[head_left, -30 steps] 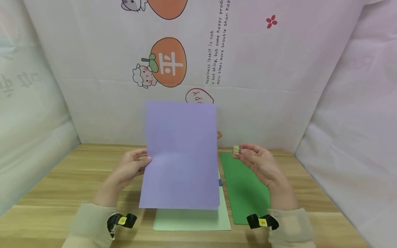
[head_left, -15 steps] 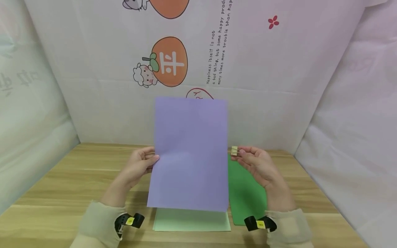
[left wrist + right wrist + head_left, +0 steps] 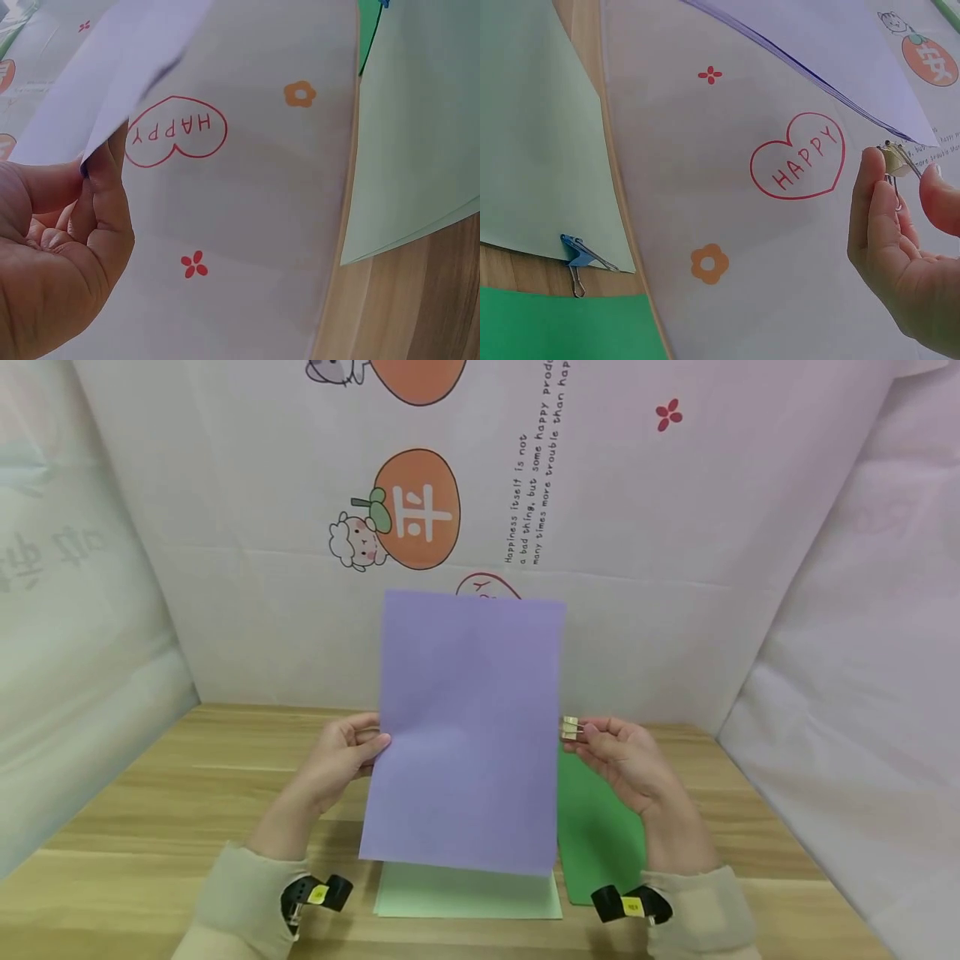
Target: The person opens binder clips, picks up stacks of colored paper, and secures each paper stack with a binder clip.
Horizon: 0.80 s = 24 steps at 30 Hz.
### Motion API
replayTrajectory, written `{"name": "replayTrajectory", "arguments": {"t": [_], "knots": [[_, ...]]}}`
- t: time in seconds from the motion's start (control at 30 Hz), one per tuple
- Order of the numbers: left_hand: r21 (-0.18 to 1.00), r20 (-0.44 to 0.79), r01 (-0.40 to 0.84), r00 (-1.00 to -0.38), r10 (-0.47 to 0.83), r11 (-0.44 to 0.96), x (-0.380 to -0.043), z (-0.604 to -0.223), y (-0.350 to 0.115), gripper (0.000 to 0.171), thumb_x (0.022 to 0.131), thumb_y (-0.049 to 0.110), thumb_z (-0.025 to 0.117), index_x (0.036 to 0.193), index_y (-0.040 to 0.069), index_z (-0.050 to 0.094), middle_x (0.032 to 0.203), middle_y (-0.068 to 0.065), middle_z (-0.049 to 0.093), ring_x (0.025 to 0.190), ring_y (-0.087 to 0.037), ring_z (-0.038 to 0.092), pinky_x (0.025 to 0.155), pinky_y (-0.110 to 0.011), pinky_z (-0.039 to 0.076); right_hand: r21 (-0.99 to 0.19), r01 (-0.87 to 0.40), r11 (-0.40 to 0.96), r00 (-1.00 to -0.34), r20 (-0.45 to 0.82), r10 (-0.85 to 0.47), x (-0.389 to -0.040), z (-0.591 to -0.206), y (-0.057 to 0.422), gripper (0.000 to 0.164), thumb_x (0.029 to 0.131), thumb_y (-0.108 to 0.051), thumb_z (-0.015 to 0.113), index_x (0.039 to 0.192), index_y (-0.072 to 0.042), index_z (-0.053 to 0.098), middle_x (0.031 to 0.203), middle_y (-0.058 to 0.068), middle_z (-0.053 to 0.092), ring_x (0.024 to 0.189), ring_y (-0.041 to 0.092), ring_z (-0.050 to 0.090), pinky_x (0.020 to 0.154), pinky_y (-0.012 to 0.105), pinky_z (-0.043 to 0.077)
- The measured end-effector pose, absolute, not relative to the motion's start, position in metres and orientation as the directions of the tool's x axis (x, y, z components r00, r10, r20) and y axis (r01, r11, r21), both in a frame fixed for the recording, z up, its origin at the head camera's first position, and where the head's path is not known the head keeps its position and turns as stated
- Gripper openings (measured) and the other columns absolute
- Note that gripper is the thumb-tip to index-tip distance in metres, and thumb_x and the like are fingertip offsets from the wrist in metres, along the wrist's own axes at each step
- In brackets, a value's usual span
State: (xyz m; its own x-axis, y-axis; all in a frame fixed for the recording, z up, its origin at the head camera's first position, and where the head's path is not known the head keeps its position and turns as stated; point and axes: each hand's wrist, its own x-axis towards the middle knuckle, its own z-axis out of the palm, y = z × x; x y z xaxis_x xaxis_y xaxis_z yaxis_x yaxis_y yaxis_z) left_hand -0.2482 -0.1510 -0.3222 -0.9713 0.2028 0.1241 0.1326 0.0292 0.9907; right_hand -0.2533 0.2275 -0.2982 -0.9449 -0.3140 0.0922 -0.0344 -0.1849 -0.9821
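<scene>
My left hand (image 3: 343,758) pinches the left edge of several purple sheets of paper (image 3: 467,735), thumb in front and fingers behind, and holds them upright above the table. Between the thumb and fingers of my right hand (image 3: 622,758) is a small pale yellow binder clip (image 3: 571,728), held by its wire handles. The clip's mouth faces the right edge of the purple sheets, close beside it. In the right wrist view the binder clip (image 3: 894,161) shows just under the stacked paper edges (image 3: 802,67).
Below the purple paper lies a stack of light green sheets (image 3: 468,897), with a blue binder clip (image 3: 576,251) on its edge. A green sheet (image 3: 603,835) lies to its right on the wooden table (image 3: 150,810). White printed cloth (image 3: 637,527) stands behind and at both sides.
My left hand has moved the purple sheets rightward, toward the yellow binder clip. My right hand has stayed nearly in place, and the gap between clip and paper has narrowed.
</scene>
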Motion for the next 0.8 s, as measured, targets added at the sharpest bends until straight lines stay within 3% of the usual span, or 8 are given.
{"name": "replayTrajectory", "arguments": {"t": [0.8], "knots": [[0.989,0.137,0.147,-0.97,0.199,0.034,-0.2486,-0.3248,-0.1492,0.04,0.101,0.001,0.053,0.138,-0.013,0.048,0.092,0.007,0.076,0.075,-0.004,0.071,0.072,-0.022,0.059,-0.978,-0.015,-0.21,-0.936,0.088,-0.342,-0.2511,-0.2982,0.2189,0.007,0.102,-0.01,0.054,0.099,-0.008,0.061,0.095,-0.001,0.071,0.089,0.008,0.07,0.084,0.015,0.055]]}}
